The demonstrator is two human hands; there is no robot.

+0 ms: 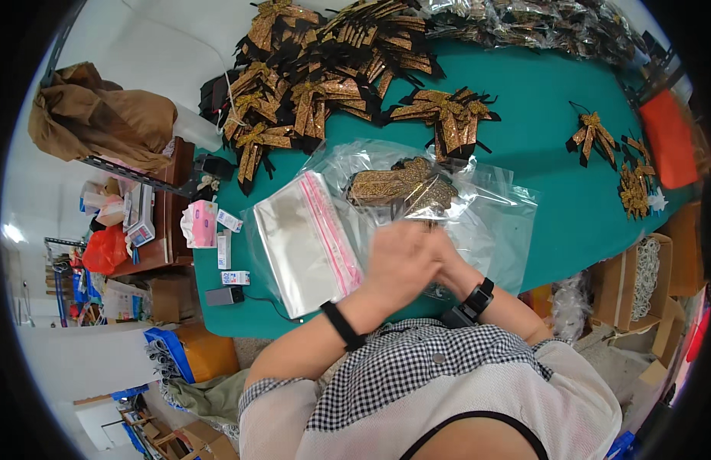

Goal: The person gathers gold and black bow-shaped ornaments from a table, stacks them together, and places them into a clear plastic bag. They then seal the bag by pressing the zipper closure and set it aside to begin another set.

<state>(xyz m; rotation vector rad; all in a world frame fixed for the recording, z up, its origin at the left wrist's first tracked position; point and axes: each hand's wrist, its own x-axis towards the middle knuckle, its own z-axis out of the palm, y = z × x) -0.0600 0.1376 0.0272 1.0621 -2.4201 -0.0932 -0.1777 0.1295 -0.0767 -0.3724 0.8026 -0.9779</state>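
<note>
My left hand (403,259) and my right hand (451,261) meet over the green table, fingers curled and closed at the near edge of a clear plastic bag (486,230). A gold glitter bow with black edging (401,184) lies just beyond my fingertips, under or inside the shiny film; which of these I cannot tell. My knuckles hide the exact grip. Left of my hands lies a stack of flat clear bags (302,238) with pink seal strips. More loose clear film surrounds the bow.
Gold-and-black bows pile up at the far left (317,92), with a smaller bunch (451,119) nearer. A single bow (593,138) lies to the right. Bagged items (524,27) line the far edge. A pink tissue pack (202,224) and small boxes (225,249) stand at the left edge.
</note>
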